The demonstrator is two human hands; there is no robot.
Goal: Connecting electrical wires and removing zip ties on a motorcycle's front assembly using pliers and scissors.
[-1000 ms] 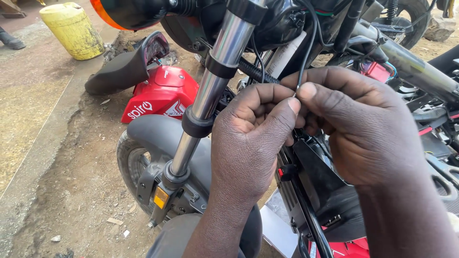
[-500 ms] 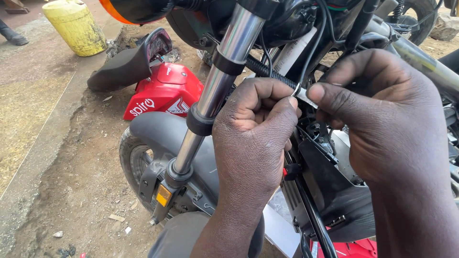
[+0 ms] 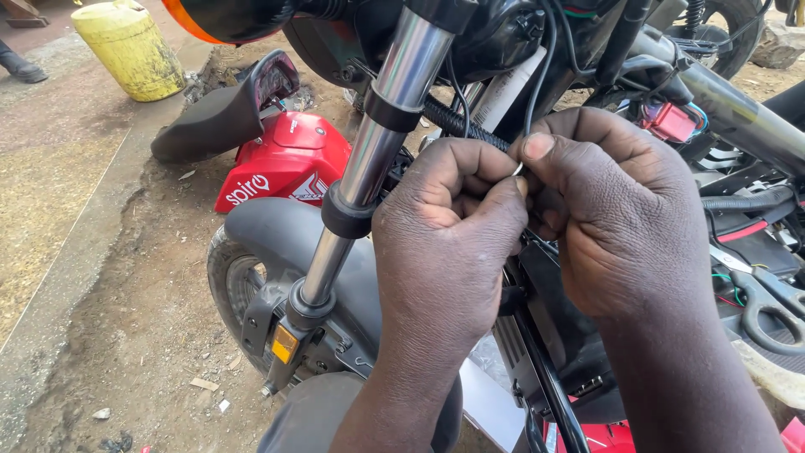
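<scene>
Pinching a small pale strip [image 3: 519, 169], likely a thin tie or wire end, between the 2 hands, just in front of the motorcycle's black cables [image 3: 545, 59]. Left hand [image 3: 449, 239] curling into a closed grip, thumb and forefinger pressing on the strip from the left. Right hand [image 3: 625, 218] closing its grip on the same strip from the right, thumb tip meeting the left forefinger, knuckles touching. Rest of the strip hiding behind the fingers, so exact kind hard to tell.

Standing just left of the hands: a chrome fork tube [image 3: 381, 134] running down into the grey front mudguard [image 3: 277, 231] over the front wheel [image 3: 231, 289], with an orange reflector [image 3: 284, 344] on the fork leg. Lying behind on the dirt ground [image 3: 109, 335]: a red body panel [image 3: 289, 159] with a black seat [image 3: 214, 122]. Sitting far left at the top: a yellow jerrycan [image 3: 130, 46]. Showing at the right edge: a red connector [image 3: 671, 122] and scissor handles [image 3: 767, 306].
</scene>
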